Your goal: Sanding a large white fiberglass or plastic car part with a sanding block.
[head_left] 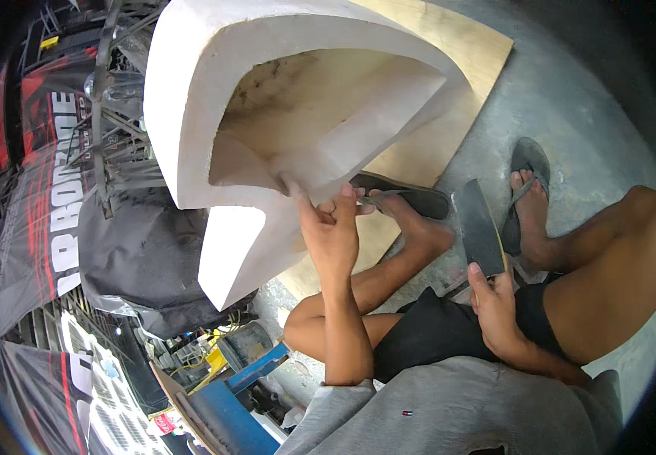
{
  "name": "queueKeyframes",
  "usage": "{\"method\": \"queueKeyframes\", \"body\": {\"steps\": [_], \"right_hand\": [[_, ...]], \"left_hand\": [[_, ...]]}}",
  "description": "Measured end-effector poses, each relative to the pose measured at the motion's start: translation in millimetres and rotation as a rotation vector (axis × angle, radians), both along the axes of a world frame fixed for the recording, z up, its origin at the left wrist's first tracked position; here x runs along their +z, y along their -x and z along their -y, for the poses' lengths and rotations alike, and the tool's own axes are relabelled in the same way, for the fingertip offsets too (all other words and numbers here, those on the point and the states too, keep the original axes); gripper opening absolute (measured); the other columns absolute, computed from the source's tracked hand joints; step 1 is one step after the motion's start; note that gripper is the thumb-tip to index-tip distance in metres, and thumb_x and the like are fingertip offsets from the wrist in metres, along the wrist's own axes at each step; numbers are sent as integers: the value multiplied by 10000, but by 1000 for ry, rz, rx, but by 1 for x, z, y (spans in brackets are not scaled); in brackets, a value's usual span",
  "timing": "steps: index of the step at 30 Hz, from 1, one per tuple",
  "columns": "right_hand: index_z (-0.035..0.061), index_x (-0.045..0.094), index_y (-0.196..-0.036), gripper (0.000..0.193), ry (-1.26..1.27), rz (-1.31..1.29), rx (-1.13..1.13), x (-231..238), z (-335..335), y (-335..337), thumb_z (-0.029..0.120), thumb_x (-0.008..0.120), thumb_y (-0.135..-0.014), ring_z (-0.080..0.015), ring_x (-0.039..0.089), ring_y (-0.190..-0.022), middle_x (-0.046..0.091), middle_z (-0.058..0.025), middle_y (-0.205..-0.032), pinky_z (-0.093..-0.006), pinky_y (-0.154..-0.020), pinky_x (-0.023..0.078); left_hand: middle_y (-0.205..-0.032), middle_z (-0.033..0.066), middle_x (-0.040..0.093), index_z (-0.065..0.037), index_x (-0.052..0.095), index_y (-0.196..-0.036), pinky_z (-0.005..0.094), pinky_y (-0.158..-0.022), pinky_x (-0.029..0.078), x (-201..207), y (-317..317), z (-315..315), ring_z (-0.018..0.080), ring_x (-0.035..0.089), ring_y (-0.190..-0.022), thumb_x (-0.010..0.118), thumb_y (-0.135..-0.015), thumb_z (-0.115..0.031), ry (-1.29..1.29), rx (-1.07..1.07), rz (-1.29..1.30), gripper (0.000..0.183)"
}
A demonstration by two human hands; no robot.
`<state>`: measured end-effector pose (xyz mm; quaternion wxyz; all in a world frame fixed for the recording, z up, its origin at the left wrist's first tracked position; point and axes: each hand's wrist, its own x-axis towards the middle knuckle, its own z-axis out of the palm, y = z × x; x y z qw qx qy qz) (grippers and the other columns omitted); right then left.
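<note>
A large white hollow shell [184, 91] with a smooth rim and a stained, yellowish inside stands in front of me, left of centre. My left hand [332, 231] is at its lower rim. The index finger reaches to the inner edge, the thumb points up and the other fingers are partly curled, with nothing visible in them. Over my lap, my right hand [495, 307] grips the near end of a long, flat, dark sanding block [480, 227]. That block tilts upward, apart from the shell, and a thin yellowish edge shows along one side.
Under the shell lies a plywood sheet [461, 98] on the grey concrete floor [586, 144]. My feet, in flip-flops [533, 155], rest beyond the block. At left are a metal frame [104, 114], a black covered bundle [142, 258] and printed banners [40, 189]. A blue stand [229, 413] is nearby.
</note>
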<state>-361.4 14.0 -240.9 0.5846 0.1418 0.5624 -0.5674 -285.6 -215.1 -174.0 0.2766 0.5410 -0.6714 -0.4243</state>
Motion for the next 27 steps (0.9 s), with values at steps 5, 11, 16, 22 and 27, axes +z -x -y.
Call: {"method": "queueKeyframes", "body": {"steps": [5,11,16,22,27], "right_hand": [[16,572,-1108,323,-20,-15,54,-1,-4,1,312,657,-1012,-73,488,-639,570,9,-811,-255,-563,413],[39,643,-911,311,82,-274,191,-3,6,5,333,651,-1013,-71,553,-688,627,-39,-805,-250,-598,430],[-21,666,-955,371,302,-681,317,43,89,1,346,640,-1003,-250,624,-743,681,-136,-839,-408,-710,492],[-34,679,-1048,363,206,-776,423,66,152,-31,323,630,-1007,-318,650,-879,683,-195,-949,-411,-796,491],[15,637,-808,420,166,-773,359,67,151,-31,389,664,-997,-71,480,-568,575,16,-700,-263,-500,342]], "left_hand": [[-851,190,724,65,348,-1525,362,-704,618,38,-22,-26,239,723,-717,570,-1014,-29,285,-50,-77,565],[-922,122,729,61,618,-1317,310,-793,558,87,-90,63,164,693,-785,587,-1033,-149,716,93,203,355],[-1486,293,486,-22,430,-1523,416,-1164,326,82,-97,127,406,450,-1403,528,-1035,-433,522,-15,500,645],[-1601,263,333,-143,405,-1565,684,-1189,49,47,-73,115,408,219,-1529,316,-1011,-673,471,56,803,772],[-1564,266,394,-147,444,-1544,694,-1184,70,41,-69,109,410,261,-1512,348,-992,-697,523,83,734,785]]}}
